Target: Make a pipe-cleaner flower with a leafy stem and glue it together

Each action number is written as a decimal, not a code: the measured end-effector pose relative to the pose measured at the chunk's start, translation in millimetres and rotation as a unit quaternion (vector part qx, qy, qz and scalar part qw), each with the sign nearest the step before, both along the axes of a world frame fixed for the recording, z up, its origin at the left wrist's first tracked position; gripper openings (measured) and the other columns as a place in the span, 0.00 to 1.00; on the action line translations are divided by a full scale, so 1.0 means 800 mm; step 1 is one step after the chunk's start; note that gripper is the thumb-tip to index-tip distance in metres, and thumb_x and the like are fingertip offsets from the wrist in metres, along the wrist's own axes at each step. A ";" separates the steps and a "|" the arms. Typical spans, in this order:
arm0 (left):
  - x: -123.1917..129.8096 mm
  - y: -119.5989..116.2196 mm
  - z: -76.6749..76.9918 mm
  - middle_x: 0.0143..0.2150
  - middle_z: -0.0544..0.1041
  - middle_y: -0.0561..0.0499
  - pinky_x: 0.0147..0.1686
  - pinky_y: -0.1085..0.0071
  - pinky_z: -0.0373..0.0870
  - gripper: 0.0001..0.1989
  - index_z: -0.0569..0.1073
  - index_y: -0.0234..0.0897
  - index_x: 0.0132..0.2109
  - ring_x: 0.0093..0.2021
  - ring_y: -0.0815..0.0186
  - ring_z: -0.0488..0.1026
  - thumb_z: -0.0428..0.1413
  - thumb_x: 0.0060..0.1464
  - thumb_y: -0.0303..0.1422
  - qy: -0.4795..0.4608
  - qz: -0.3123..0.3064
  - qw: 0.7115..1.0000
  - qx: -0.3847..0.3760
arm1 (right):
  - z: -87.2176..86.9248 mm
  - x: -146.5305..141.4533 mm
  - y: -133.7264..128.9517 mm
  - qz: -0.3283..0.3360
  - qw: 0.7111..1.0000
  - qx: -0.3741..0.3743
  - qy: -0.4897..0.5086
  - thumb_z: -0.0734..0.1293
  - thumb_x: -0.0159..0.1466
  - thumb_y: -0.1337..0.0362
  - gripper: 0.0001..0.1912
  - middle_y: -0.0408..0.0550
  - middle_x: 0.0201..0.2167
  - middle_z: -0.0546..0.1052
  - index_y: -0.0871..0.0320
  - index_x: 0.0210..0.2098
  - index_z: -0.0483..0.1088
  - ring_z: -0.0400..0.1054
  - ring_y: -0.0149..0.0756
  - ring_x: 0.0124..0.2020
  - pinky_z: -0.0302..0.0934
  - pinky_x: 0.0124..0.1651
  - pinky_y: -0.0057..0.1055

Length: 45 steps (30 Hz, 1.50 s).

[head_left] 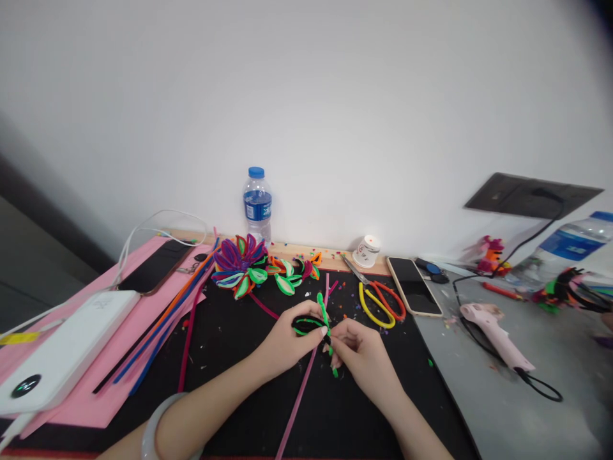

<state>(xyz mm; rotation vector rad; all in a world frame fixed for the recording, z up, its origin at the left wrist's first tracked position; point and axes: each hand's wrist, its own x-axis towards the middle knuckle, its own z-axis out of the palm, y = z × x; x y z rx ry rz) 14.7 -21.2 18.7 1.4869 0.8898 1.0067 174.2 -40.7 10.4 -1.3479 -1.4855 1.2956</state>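
Your left hand and right hand meet over the middle of the black mat on the worktop, both pinching the same green fuzzy pipe cleaner. Your left grip is clenched on the part bent into a flat green loop, thumb and fingertips closing round it. Your right grip holds the straight tail of the same pipe cleaner just beside the loop, and the green end pokes out below your fingers. One green tip stands up above the two hands. On your left wrist sits a pale, smooth bangle.

Under your hands a long pink pipe cleaner lies on the mat, running from the near edge up toward the wall. Behind your hands rests a cluster of looped pipe-cleaner petals in purple, green and orange, and further back a clear plastic water bottle with a blue cap stands upright. To the right of the petals lie scissors with yellow and red handles, near a dark-screened smartphone. A pink glue gun lies on the grey surface further right. To your left, a bundle of straight orange, blue and dark pipe cleaners lies across a pink sheet, beside a white power bank.
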 end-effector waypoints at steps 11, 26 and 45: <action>0.000 0.000 0.000 0.27 0.66 0.54 0.33 0.74 0.60 0.03 0.67 0.34 0.31 0.31 0.69 0.63 0.52 0.48 0.30 0.023 0.013 1.000 0.000 | -0.001 0.002 -0.003 -0.001 0.999 0.022 -0.029 0.63 0.56 0.63 0.07 0.39 0.14 0.68 0.58 0.25 0.64 0.64 0.29 0.16 0.60 0.22 0.24; 0.000 0.000 0.003 0.31 0.69 0.52 0.37 0.73 0.62 0.03 0.69 0.35 0.32 0.34 0.67 0.67 0.53 0.48 0.29 0.043 0.051 0.996 0.051 | -0.006 0.004 0.000 -0.021 0.997 0.062 -0.051 0.63 0.57 0.60 0.07 0.40 0.16 0.67 0.57 0.26 0.63 0.64 0.30 0.18 0.59 0.23 0.26; -0.002 0.003 -0.002 0.33 0.66 0.52 0.39 0.71 0.66 0.04 0.68 0.34 0.35 0.36 0.67 0.67 0.53 0.50 0.30 -0.021 0.017 1.000 -0.003 | 0.001 0.002 -0.003 -0.016 0.995 0.079 0.058 0.62 0.58 0.64 0.13 0.42 0.28 0.69 0.55 0.42 0.57 0.67 0.28 0.22 0.65 0.27 0.28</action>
